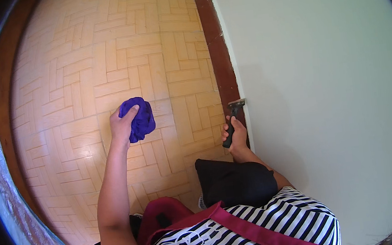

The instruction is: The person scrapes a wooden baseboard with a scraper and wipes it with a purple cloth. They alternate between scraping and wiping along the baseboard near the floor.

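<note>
My left hand (121,125) is closed around a bunched purple cloth (142,122), thumb on top, above the patterned floor. In my right hand (237,134) is the black handle of a scraper (236,108), whose wide, stained head points away from me. The scraper's head lies over the dark red baseboard (224,65), by its edge along the pale wall. Whether the blade touches the baseboard or the wall, I cannot tell.
The pale wall (320,73) rises close on the right. Tan floor with a wood-block pattern (133,68) spreads ahead and left. Along the far left run a brown wooden edge (2,107) and clear plastic sheeting (15,209). My bent knee (238,182) in black cloth is near my right forearm.
</note>
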`<move>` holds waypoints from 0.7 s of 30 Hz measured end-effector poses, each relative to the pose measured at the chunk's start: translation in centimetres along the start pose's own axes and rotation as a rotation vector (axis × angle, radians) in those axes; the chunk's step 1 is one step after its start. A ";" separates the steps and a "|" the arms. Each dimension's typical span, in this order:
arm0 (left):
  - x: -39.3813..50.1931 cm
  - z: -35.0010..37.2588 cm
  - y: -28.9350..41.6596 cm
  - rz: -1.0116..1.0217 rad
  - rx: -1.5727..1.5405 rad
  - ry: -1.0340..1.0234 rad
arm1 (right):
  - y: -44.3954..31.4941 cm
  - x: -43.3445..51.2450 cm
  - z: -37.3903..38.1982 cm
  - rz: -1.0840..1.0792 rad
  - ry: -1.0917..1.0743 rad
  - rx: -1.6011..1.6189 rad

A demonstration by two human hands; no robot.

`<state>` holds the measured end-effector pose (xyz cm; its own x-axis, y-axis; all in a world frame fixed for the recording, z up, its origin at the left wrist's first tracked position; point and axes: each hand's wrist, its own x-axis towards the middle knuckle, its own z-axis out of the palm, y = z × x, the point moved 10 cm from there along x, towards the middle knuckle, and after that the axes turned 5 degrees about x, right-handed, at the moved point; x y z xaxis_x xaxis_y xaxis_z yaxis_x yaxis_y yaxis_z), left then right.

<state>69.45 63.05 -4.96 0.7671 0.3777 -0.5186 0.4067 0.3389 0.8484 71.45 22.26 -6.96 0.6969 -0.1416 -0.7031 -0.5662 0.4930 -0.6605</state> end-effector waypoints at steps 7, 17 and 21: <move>-0.1 0.4 0.7 0.018 -0.048 -0.049 | -1.0 -0.9 1.8 -0.027 -0.026 -0.053; -0.2 0.3 0.8 0.040 -0.054 -0.028 | -2.2 0.7 4.3 -0.011 -0.090 -0.011; -0.4 0.5 1.0 0.036 -0.024 -0.048 | -3.5 1.5 6.3 -0.106 -0.239 0.039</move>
<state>69.80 62.79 -3.83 0.8039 0.3487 -0.4819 0.3668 0.3472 0.8631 77.27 25.76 -4.05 0.8382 0.0098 -0.5452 -0.4701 0.5198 -0.7133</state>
